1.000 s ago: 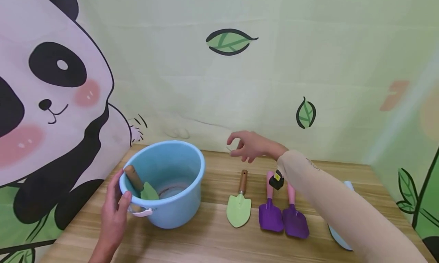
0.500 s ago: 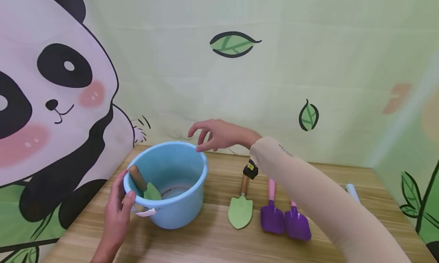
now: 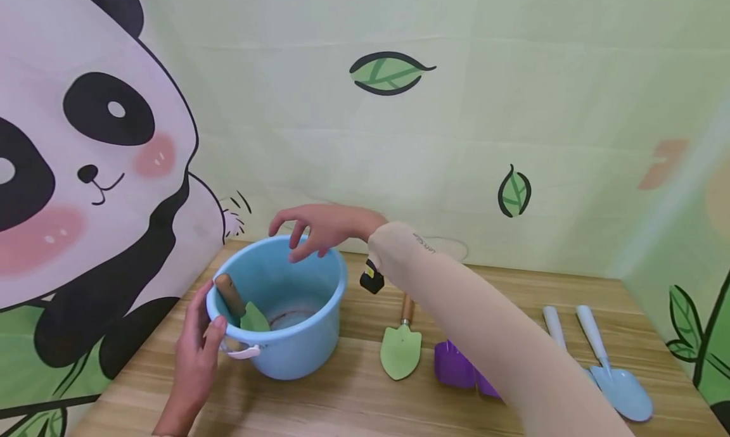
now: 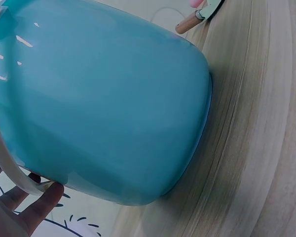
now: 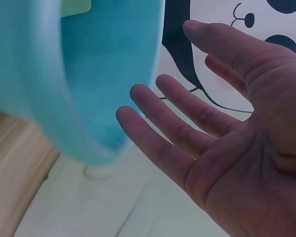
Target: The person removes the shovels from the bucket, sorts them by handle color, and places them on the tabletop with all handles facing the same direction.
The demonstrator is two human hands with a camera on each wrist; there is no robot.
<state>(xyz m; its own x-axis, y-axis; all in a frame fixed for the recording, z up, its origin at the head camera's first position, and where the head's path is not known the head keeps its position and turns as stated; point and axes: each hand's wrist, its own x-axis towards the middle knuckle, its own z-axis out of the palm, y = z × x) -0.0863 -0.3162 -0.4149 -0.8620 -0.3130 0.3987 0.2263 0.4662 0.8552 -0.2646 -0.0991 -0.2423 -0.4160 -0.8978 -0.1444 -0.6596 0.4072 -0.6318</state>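
A light blue bucket point(image 3: 296, 358) with a white handle point(image 3: 242, 353) stands upright on the wooden table. My left hand point(image 3: 194, 358) holds its left side at the rim, thumb toward the front; in the left wrist view fingers point(image 4: 43, 205) lie by the handle and bucket wall. Inside the bucket a small trowel point(image 3: 253, 318) with a green blade and wooden grip leans against the left wall. My right hand point(image 3: 327, 227) hangs over the bucket's back rim, fingers spread and bent a little, holding nothing; its palm point(image 5: 237, 163) faces the bucket in the right wrist view.
Right of the bucket lies another green trowel point(image 3: 401, 353). Beyond it are purple shovels point(image 3: 454, 365), partly covered by my right sleeve point(image 3: 485, 323), and two light blue shovels point(image 3: 624, 389) at the far right. A printed cloth wall point(image 3: 433, 145) closes off the back.
My right hand has moved left from above the green trowel to over the bucket. The blue shovels have come out from behind the sleeve. My left hand keeps its place on the bucket.
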